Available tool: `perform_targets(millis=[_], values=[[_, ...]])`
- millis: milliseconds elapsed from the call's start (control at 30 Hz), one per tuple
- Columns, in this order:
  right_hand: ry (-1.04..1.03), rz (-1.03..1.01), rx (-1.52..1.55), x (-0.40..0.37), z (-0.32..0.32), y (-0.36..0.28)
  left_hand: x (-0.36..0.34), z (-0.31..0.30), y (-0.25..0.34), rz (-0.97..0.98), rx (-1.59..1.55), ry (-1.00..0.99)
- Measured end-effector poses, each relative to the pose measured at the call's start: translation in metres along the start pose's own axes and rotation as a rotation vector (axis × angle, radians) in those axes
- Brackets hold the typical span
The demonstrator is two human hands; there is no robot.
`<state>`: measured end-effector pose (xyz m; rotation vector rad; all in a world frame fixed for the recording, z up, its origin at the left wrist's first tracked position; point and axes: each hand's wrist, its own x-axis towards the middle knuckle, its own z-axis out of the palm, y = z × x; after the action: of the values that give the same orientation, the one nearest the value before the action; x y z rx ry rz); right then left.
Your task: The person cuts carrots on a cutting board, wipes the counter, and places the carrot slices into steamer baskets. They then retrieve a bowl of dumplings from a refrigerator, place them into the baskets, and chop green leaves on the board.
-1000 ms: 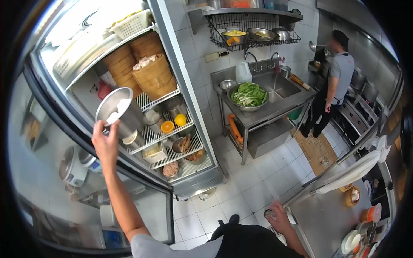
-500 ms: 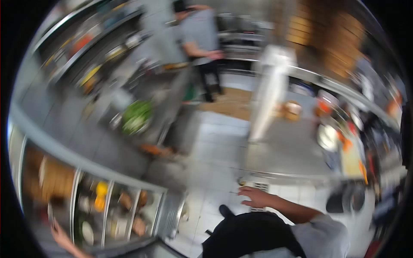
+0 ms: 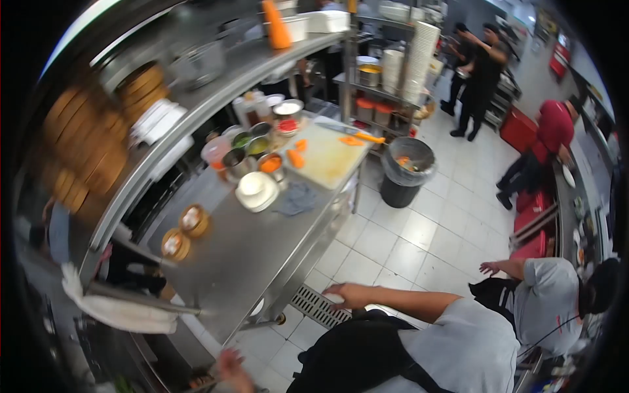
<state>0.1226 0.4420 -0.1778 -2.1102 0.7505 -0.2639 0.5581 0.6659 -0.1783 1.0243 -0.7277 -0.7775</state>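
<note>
My right hand (image 3: 349, 295) reaches out over the floor drain (image 3: 321, 308), fingers loosely apart and nothing visible in it. My left hand (image 3: 234, 371) is low at the bottom edge, somewhat blurred. Its fingers look spread, and I see nothing in them. Between and beyond my hands stands a steel worktable (image 3: 229, 262). Two small bamboo steamers (image 3: 194, 221) with white pieces inside sit near its left edge. Farther along are a stack of white plates (image 3: 257, 191), a grey cloth (image 3: 297, 199) and metal containers (image 3: 260, 145) of chopped ingredients.
A cutting board (image 3: 327, 157) holds carrot pieces and a knife (image 3: 360, 133) with an orange handle. Beyond stands a lined bin (image 3: 403, 173). A co-worker in grey (image 3: 547, 301) is close at my right; others stand farther off. Stacked bamboo steamers (image 3: 85, 144) fill the left shelf.
My view has swung to the right, from the aisle and glass-fronted cabinet to the worktable. My left hand, earlier by the cabinet at far left, is now near the worktable's front corner.
</note>
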Motion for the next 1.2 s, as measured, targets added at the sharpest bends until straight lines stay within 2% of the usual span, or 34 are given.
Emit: perform_targets(millis=[33, 67, 133, 200, 233, 267, 333, 367, 400, 433, 467, 567, 633, 667, 733, 867, 933, 1000, 1033, 1067, 1133, 1167, 1200], values=[[0.114, 0.083, 0.023, -0.016, -0.022, 0.017, 0.01, 0.067, -0.027, -0.122, 0.509, -0.119], [0.223, 0.166, 0.047, -0.03, -0.047, 0.033, 0.016, 0.132, -0.036, -0.208, 0.521, -0.305], [0.465, 0.273, 0.171, -0.05, -0.095, 0.067, 0.018, 0.207, -0.083, -0.414, 0.413, -0.537], [0.738, 0.22, 0.177, -0.055, -0.141, 0.09, 0.021, 0.271, -0.109, -0.583, 0.268, -0.681], [0.802, 0.224, 0.15, -0.053, -0.166, 0.105, 0.025, 0.297, -0.118, -0.665, 0.211, -0.757], [0.86, 0.23, 0.127, -0.047, -0.189, 0.115, 0.03, 0.32, -0.131, -0.671, 0.214, -0.762], [0.853, 0.276, 0.082, -0.031, -0.237, 0.128, 0.042, 0.358, -0.167, -1.203, -0.316, -0.731], [0.841, 0.312, 0.032, -0.019, -0.258, 0.134, 0.045, 0.375, -0.186, -1.212, -0.314, -0.734], [0.847, 0.316, 0.029, -0.004, -0.277, 0.151, 0.052, 0.394, -0.207, -1.333, -0.411, -0.701], [0.875, 0.225, -0.088, 0.014, -0.294, 0.176, 0.061, 0.415, -0.229, -1.45, -0.508, -0.665], [0.9, 0.141, -0.2, 0.034, -0.307, 0.201, 0.07, 0.435, -0.25, -1.46, -0.501, -0.672], [0.878, 0.163, -0.302, 0.084, -0.352, 0.253, 0.092, 0.496, -0.314, -1.451, -0.687, -0.697], [0.774, 0.067, -0.518, 0.116, -0.378, 0.28, 0.111, 0.533, -0.341, -1.417, -0.757, -0.681], [0.77, 0.067, -0.504, 0.126, -0.389, 0.293, 0.122, 0.554, -0.347, -1.421, -0.75, -0.666], [0.61, 0.069, -0.647, 0.149, -0.406, 0.316, 0.147, 0.591, -0.359, -1.443, -0.846, -0.638], [0.546, 0.046, -0.617, 0.166, -0.422, 0.342, 0.173, 0.648, -0.395, -1.415, -0.806, -0.651], [0.541, -0.003, -0.609, 0.173, -0.428, 0.352, 0.183, 0.665, -0.415, -1.423, -0.806, -0.592], [0.56, -0.067, -0.64, 0.186, -0.428, 0.356, 0.19, 0.672, -0.462, -1.434, -1.47, -0.753], [0.565, -0.052, -0.639, 0.19, -0.429, 0.357, 0.195, 0.674, -0.47, -1.42, -1.232, -0.65], [0.585, -0.119, -0.641, 0.195, -0.429, 0.357, 0.2, 0.686, -0.463, -1.43, -1.229, -0.647], [0.601, -0.189, -0.626, 0.192, -0.426, 0.354, 0.208, 0.7, -0.449, -1.265, -0.96, -0.512], [0.594, -0.135, -0.546, 0.188, -0.429, 0.352, 0.212, 0.703, -0.459, -1.231, -1.319, -0.581], [0.587, -0.08, -0.468, 0.182, -0.432, 0.348, 0.214, 0.703, -0.467, -1.23, -1.317, -0.573]])
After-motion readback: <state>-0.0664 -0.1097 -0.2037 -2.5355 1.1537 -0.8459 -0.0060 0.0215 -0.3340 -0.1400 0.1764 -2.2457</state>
